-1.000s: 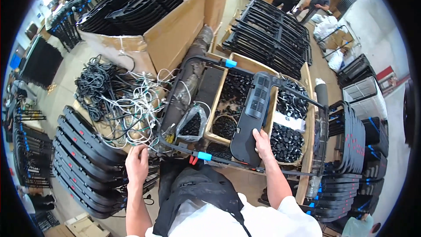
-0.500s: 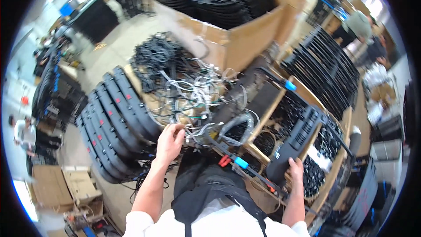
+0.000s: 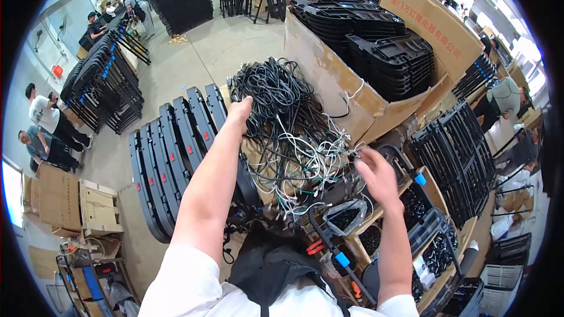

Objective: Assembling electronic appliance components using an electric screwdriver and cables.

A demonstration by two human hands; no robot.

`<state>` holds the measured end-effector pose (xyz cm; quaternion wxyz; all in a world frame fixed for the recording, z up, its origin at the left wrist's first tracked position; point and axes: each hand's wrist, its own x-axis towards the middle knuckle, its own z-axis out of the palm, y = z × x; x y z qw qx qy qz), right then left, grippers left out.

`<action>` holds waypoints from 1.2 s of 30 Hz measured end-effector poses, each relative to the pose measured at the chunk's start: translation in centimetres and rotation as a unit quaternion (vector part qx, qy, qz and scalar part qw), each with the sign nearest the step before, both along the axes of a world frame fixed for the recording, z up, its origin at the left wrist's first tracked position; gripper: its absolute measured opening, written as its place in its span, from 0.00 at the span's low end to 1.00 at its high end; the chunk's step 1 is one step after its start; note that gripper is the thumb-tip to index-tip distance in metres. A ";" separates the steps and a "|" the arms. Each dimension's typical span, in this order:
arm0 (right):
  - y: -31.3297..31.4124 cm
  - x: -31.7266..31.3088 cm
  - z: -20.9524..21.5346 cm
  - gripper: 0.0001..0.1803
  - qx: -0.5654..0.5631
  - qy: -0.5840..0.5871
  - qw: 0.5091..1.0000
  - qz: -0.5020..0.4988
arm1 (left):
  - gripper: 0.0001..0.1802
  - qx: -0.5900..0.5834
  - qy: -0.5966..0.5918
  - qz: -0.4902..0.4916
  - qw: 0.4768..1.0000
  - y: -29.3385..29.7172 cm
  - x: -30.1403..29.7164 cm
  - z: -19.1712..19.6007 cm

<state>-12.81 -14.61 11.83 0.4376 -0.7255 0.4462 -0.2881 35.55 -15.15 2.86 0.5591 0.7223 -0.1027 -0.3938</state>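
Picking a cable: left hand [image 3: 239, 108] on the black cable pile [image 3: 276, 97], grip hidden; right hand [image 3: 376, 173] half open, empty, above white wires [image 3: 305, 152]. Next, a firm pinch.

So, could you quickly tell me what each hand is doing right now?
Left hand: reaching into the pile of black cables; grip cannot be told.
Right hand: open, fingers spread over the tangled white and black wires, holding nothing.

Matt black rubbery cables [image 3: 276, 97] under the left hand [image 3: 239, 110] fingertips, thin white plastic-coated wires [image 3: 305, 152] beside the right hand [image 3: 376, 173] fingers, rough brown cardboard box [image 3: 329, 76] beyond.
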 end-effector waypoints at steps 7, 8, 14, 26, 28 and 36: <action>-15.7 18.3 1.3 0.52 -0.133 0.194 0.970 0.061 | 0.53 0.129 0.004 -0.017 0.992 -5.9 -3.8 -1.8; -17.7 20.4 0.2 0.54 -0.120 0.208 0.968 0.072 | 0.54 0.126 0.031 -0.032 0.991 -5.6 -4.0 -0.6; -23.1 28.4 -3.4 0.60 0.114 0.301 0.943 0.085 | 0.71 0.087 0.116 -0.093 0.985 -4.3 -2.7 2.4; -23.2 29.5 -3.8 0.64 0.182 0.306 0.923 0.144 | 0.72 0.139 0.102 -0.129 0.977 -4.8 -2.8 4.8; -23.4 29.0 -3.4 0.63 0.212 0.279 0.921 0.170 | 0.71 0.120 0.094 -0.135 0.979 -5.0 -3.2 4.9; -23.4 27.7 -5.5 0.60 0.167 0.213 0.957 0.110 | 0.58 0.020 0.165 -0.108 0.980 -6.1 -4.4 3.0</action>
